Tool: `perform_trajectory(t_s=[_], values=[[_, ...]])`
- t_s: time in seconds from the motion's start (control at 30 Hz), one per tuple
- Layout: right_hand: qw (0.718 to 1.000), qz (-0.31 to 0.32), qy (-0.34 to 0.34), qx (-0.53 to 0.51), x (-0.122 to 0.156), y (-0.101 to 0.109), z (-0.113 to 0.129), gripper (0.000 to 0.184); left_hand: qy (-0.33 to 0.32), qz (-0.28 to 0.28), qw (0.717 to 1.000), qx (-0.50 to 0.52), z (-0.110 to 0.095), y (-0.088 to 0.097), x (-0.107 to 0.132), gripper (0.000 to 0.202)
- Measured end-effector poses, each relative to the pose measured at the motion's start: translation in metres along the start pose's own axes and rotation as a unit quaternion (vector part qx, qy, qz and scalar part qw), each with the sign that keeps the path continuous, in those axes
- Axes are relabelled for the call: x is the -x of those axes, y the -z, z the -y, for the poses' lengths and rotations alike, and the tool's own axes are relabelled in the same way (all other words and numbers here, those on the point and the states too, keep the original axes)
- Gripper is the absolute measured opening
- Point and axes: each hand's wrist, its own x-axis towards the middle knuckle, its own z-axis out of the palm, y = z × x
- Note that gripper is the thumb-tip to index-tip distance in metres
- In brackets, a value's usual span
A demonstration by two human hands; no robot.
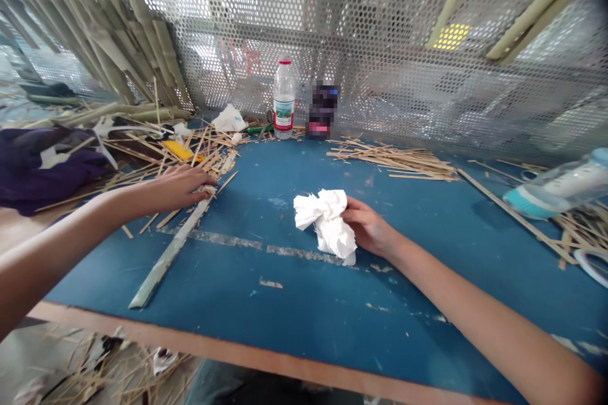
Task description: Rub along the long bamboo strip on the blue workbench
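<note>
Broadly, the blue table (304, 304) carries everything, its bare middle lying between the two hands. Beyond the left hand (178, 186), loose bamboo slivers (190, 152) are heaped against the mesh wall, out of the bare middle. A long bamboo strip (168, 256) runs from the table's near edge up to the left hand, whose fingers curl closed over its far end, pinning it flat. The right hand (368, 228) grips a crumpled white tissue (327, 218) on its inner side, fingers closed into the wad, which rests on the table. A water bottle (284, 101) stands well beyond both hands.
</note>
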Motion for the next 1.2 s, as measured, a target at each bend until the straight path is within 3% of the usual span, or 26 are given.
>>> perform_trajectory(t_s=[0.23,0.63,0.9,1.13,1.2], values=[[1.0,0.001,0.008,0.016,0.001,0.001,-0.001,0.033,-0.02,-0.037,0.999,-0.026,-0.005,-0.004,0.002,0.031],[1.0,-0.019,0.003,0.002,0.003,-0.002,0.001,0.036,-0.017,-0.099,0.995,-0.022,-0.02,-0.005,0.014,0.033],[1.0,-0.005,0.009,0.009,0.002,0.0,0.0,0.033,-0.013,-0.13,0.991,-0.011,-0.02,0.002,0.054,0.037],[1.0,-0.008,-0.007,0.013,0.003,0.002,0.0,0.034,0.004,-0.175,0.983,0.056,-0.059,0.018,0.105,0.031],[1.0,-0.005,-0.008,0.012,0.003,0.001,0.0,0.034,0.022,-0.161,0.984,0.075,-0.064,0.02,0.117,0.032]])
